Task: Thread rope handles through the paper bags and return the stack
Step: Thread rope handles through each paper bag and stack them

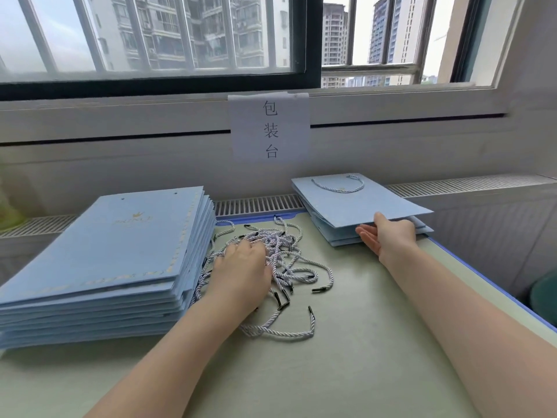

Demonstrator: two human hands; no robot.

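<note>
A tall stack of flat light-blue paper bags (99, 254) lies at the left of the table; its top bag shows two empty punch holes. A tangled pile of white twisted rope handles (289, 267) with black tips lies in the middle. My left hand (244, 270) rests palm-down on the ropes; its fingertips are buried in the pile. At the back right sits a small stack of blue bags (355, 203), the top one with a rope handle (339, 184) threaded through. My right hand (388, 235) holds the near edge of that top bag, thumb on top, fingers beneath.
The pale green table (346, 357) has a blue rim along its right edge. A white paper sign (269, 128) is taped to the wall under the window. Radiator grilles (256, 205) run behind the table.
</note>
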